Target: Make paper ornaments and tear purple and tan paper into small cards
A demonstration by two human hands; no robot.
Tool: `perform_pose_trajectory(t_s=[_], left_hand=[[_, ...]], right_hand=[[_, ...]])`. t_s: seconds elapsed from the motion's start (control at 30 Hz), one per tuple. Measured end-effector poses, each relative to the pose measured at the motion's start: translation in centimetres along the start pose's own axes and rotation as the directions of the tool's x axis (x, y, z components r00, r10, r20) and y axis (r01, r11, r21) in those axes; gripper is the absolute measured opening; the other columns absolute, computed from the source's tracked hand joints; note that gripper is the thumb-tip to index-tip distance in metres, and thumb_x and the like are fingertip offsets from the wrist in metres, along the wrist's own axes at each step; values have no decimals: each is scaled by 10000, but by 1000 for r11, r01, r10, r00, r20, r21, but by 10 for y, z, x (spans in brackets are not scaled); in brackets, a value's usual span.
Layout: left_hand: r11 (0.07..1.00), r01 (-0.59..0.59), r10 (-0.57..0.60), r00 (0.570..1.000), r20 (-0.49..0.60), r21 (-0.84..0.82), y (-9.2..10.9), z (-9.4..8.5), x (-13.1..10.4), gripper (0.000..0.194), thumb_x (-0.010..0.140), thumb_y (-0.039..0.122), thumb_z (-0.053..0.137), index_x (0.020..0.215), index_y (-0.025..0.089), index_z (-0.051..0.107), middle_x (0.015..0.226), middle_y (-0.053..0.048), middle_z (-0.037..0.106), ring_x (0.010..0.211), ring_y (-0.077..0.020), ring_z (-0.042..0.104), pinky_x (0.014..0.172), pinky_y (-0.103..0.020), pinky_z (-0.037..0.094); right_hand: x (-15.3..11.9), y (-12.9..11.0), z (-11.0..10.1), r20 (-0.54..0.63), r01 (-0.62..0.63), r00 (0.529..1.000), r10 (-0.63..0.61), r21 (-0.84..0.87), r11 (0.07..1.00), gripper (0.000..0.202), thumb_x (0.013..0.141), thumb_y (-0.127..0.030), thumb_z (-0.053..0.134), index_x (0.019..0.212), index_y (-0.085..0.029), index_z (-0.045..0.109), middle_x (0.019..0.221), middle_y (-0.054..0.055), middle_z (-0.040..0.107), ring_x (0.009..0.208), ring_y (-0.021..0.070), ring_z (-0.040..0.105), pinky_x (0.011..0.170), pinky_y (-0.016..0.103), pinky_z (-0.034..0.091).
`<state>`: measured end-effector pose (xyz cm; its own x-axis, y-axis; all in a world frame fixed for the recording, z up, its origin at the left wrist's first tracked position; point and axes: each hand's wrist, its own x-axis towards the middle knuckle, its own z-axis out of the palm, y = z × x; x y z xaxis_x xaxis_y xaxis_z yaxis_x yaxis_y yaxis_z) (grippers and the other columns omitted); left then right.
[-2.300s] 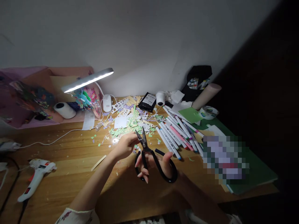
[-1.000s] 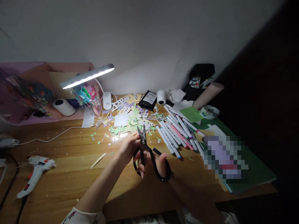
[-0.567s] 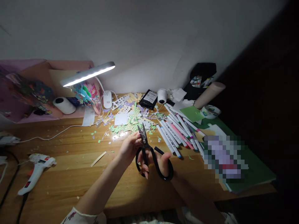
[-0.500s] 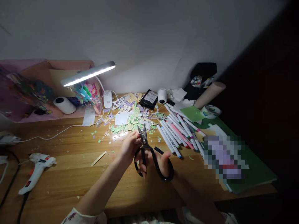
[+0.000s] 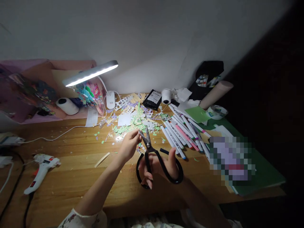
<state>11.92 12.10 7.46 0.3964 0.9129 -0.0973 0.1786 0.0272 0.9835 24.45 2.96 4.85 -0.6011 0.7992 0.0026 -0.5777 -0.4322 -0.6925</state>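
Note:
My right hand [image 5: 158, 166] grips a pair of scissors [image 5: 148, 145] with big black loop handles, fingers in one loop and thumb at the other. Its dark blades point away from me and stand apart. Just left of the blade tips, my left hand [image 5: 129, 146] is closed in a pinch on a thin white strip [image 5: 140, 133], too small to make out well. The strip's end is close to the left blade; whether they touch I cannot tell. Small colourful bits [image 5: 142, 147] show between the left hand and the scissors, partly hidden.
Cut paper scraps [image 5: 135, 122] are heaped beyond my hands under a lit desk lamp [image 5: 92, 74]. Several markers [image 5: 181, 134] lie to the right, beside a green board [image 5: 258, 174]. At the left are a glue gun [image 5: 41, 172] and cables. A paper strip [image 5: 102, 160] lies nearer.
The scissors and my right hand have moved slightly right and down, and the handles are spread wider. The small colourful bits between my hands have come into view. My left hand keeps its pinch.

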Motion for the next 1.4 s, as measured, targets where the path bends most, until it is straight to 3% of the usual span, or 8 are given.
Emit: perform_pose_trajectory(t_s=[0.1,0.23,0.47,0.6,0.73,1.0,1.17,1.4], left_hand=[[1000,14,-12,996,93,-15,2,0,-4,300,779,392,437,578,189,344,574,35,334,536,-97,328,520,-224,303],[996,-68,60,991,117,64,3,-2,-16,285,835,357,413,610,191,356,616,22,383,610,-122,352,581,-244,302],[898,-195,236,970,-59,394,3,5,-19,307,912,341,325,637,205,337,594,30,371,575,-127,365,568,-261,251],[762,-240,407,900,-158,601,1,7,-18,300,906,276,347,620,204,294,562,40,309,535,-119,312,554,-261,230],[655,-293,516,847,-129,697,0,5,-19,294,889,234,380,612,203,288,557,38,298,537,-120,304,556,-259,228],[726,-156,465,829,-311,670,6,-9,-13,323,899,274,362,595,201,284,533,49,266,500,-112,261,536,-264,195],[756,-219,449,859,-246,616,5,-10,-17,302,900,240,351,608,205,280,554,49,285,506,-111,261,538,-263,214],[654,-417,584,809,-71,631,0,-12,-22,313,852,127,412,606,209,237,556,47,248,524,-120,268,535,-270,216]], right_hand=[[-3,-6,-3,-6,-5,1000,5,112,994,1183,493,-912,-43,984,-32,576,564,33,504,501,190,550,653,444,484],[-5,-9,-8,-24,41,999,-39,67,997,1130,486,-935,69,975,-58,587,566,23,510,494,178,554,625,395,489],[-2,-11,-1,3,-1,1000,1,-13,1000,1003,516,-930,123,931,-156,607,566,15,474,516,189,531,621,406,505],[0,-6,4,-39,54,998,-58,-109,993,962,542,-919,151,909,-151,601,566,8,467,489,175,527,611,402,519],[1,0,2,-59,58,996,-69,-174,983,1008,550,-907,81,882,-102,588,576,8,480,447,137,515,612,387,519],[-2,-2,5,-22,53,998,-57,-177,983,1033,492,-933,121,864,-94,596,581,27,481,497,160,526,606,366,484],[-2,-3,5,24,47,999,-44,-114,992,1040,491,-931,131,889,-84,586,569,14,474,464,143,518,600,347,477],[2,0,-1,21,7,1000,-5,-83,996,1049,448,-936,47,788,-105,591,519,4,469,437,150,534,506,328,488]])
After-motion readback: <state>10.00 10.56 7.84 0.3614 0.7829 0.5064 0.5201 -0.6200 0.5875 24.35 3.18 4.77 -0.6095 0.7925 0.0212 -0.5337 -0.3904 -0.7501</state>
